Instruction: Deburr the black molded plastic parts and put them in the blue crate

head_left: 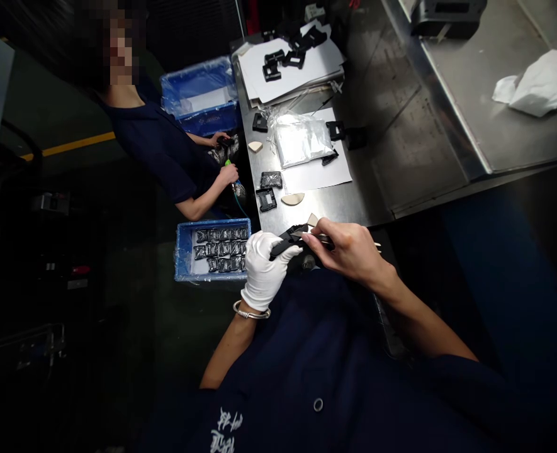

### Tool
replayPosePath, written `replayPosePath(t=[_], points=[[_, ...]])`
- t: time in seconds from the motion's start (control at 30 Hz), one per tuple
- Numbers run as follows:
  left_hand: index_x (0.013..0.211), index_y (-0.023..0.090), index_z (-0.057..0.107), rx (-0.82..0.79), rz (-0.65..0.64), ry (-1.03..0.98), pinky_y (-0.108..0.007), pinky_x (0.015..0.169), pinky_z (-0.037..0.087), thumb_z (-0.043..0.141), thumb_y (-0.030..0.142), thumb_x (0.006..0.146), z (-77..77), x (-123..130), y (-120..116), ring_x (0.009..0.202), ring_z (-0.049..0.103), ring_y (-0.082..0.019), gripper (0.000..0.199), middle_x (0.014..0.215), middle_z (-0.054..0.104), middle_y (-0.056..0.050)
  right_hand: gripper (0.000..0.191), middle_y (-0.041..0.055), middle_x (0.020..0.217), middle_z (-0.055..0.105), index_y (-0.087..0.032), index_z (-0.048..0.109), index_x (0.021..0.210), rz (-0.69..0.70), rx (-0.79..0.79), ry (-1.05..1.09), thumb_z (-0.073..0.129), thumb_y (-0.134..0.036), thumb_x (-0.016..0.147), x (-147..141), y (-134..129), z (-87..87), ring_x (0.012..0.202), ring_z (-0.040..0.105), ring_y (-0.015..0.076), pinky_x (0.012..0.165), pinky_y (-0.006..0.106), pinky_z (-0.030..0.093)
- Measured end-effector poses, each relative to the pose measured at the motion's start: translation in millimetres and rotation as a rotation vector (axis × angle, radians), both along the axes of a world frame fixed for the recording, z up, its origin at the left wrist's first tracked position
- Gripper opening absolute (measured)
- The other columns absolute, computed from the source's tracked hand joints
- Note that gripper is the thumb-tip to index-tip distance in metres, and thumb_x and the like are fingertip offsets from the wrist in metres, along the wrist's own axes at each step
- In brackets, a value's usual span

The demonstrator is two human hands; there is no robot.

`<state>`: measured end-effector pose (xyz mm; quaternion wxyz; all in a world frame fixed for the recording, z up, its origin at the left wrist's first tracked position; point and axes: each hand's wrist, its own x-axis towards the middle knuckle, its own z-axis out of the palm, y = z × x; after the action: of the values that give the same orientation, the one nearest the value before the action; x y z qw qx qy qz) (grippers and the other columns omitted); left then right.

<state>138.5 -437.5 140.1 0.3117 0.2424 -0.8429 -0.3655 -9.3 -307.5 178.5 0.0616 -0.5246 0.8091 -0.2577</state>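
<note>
One black plastic part [286,241], hand-held.
White-gloved left hand [264,267] grips it; bare right hand [351,248] pinches slim, pale tool [299,234] at it.

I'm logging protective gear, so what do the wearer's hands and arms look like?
The left hand wears a white glove, with a silvery bracelet at the wrist; the right hand is ungloved. The dark navy shirt has short sleeves and white markings.
</note>
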Motion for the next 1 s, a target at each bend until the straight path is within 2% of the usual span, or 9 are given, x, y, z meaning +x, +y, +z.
replayPosePath(t=[0.37, 0.53, 0.63, 1.0], points=[[0.072, 0.019, 0.058, 0.083, 0.016, -0.001, -0.032, 0.077, 0.043, 0.078, 0.045, 0.078, 1.6, -0.4, 3.9, 0.074, 0.053, -0.016, 0.033, 0.072, 0.057, 0.0, 0.027, 0.0027, 0.073, 0.07, -0.021, 0.06, 0.085, 0.057, -0.016, -0.134, 0.054, -0.045, 0.095, -2.2, 1.2, -1.0, 0.059, 0.059, 0.014, 0.056, 0.027, 0.032], [0.077, 0.019, 0.061, 0.108, 0.01, 0.035, -0.032, 0.076, 0.045, 0.079, 0.044, 0.077, 4.5, -0.4, 6.0, 0.078, 0.057, -0.017, 0.03, 0.079, 0.06, -0.002, 0.027, 0.0028, 0.075, 0.069, -0.02, 0.061, 0.084, 0.02, -0.068, -0.132, 0.055, -0.044, 0.095, -9.9, 2.9, 4.3, 0.058, 0.057, 0.0128, 0.056, 0.027, 0.033], [0.077, 0.019, 0.06, 0.08, -0.014, 0.025, -0.031, 0.074, 0.045, 0.078, 0.042, 0.079, 5.1, -0.3, 6.3, 0.077, 0.057, -0.016, 0.029, 0.079, 0.059, -0.002, 0.027, 0.0027, 0.077, 0.07, -0.02, 0.061, 0.085, 0.045, -0.073, -0.134, 0.055, -0.044, 0.095, -12.7, 4.6, 8.4, 0.057, 0.056, 0.0124, 0.056, 0.028, 0.032], [0.08, 0.018, 0.059, 0.037, -0.065, 0.012, -0.03, 0.072, 0.045, 0.077, 0.04, 0.08, 4.9, 0.8, 3.5, 0.075, 0.057, -0.016, 0.029, 0.079, 0.059, -0.002, 0.029, 0.0029, 0.073, 0.07, -0.019, 0.062, 0.086, 0.102, -0.022, 0.067, 0.053, -0.045, 0.096, -14.8, 5.8, 13.3, 0.055, 0.054, 0.0127, 0.052, 0.029, 0.024]])
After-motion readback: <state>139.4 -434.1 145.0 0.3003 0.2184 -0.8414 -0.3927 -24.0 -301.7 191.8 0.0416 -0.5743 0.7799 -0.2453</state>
